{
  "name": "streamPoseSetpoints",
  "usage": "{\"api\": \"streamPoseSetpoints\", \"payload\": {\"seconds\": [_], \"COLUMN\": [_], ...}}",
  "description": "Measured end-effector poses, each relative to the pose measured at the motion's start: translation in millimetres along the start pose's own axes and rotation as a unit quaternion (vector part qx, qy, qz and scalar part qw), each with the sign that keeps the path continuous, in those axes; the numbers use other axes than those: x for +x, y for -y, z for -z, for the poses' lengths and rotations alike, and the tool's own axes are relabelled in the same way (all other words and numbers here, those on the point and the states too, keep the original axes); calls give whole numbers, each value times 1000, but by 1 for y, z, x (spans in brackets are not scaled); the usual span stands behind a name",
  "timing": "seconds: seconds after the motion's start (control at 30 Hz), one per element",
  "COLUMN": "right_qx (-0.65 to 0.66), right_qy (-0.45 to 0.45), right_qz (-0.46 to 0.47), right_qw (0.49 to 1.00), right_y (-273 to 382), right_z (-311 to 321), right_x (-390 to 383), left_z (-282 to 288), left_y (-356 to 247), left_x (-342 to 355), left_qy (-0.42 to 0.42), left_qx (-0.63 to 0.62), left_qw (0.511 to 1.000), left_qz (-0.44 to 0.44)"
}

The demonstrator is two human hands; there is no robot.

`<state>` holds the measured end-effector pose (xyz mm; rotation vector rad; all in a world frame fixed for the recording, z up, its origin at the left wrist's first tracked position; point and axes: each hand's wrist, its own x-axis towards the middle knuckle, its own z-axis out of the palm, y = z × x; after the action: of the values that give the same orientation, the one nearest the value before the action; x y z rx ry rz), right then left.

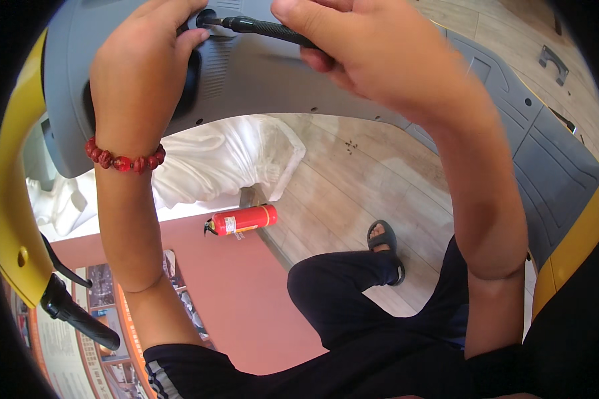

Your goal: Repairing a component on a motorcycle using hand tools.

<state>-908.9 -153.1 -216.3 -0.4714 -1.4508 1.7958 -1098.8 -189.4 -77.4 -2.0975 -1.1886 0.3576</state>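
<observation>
Black, with a knurled grip and a bright metal shaft, a slim hand screwdriver (266,28) lies nearly level near the top of the view, its tip end at a dark round recess (207,17) in the grey moulded plastic panel (266,80). The right hand (379,50) has its fingers curled round the rear of the handle, the thumb along it. The left hand (140,70), a red beaded bracelet (123,163) at its wrist, is bent against the same panel, thumb just beside the recess; its other fingers are partly cut off by the upper edge, so whether they grip anything cannot be told. Left of the panel curves a yellow plastic body part (10,199), with a black ribbed handlebar grip (90,326) below. Beyond the panel show a white draped sculpture (213,159), a red fire extinguisher (249,219) and a pale wood-plank floor (346,179).
</observation>
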Motion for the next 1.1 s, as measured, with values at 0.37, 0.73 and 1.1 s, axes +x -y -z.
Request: {"api": "streamPoseSetpoints", "payload": {"seconds": [0.37, 0.73, 1.1], "right_qx": [437, -132, -410], "right_qy": [135, -197, -226], "right_qz": [-34, 326, 322], "right_qw": [889, 915, 823], "right_y": [-34, -38, -42], "right_z": [7, -20, -27], "right_x": [18, -2, 8], "left_z": [-1, -1, -1], "left_y": [2, 2, 2], "left_x": [0, -3, -3], "left_qy": [6, 7, 4], "left_qx": [7, 27, 22], "left_qw": [1000, 1000, 1000], "left_qz": [1, 2, -6]}}
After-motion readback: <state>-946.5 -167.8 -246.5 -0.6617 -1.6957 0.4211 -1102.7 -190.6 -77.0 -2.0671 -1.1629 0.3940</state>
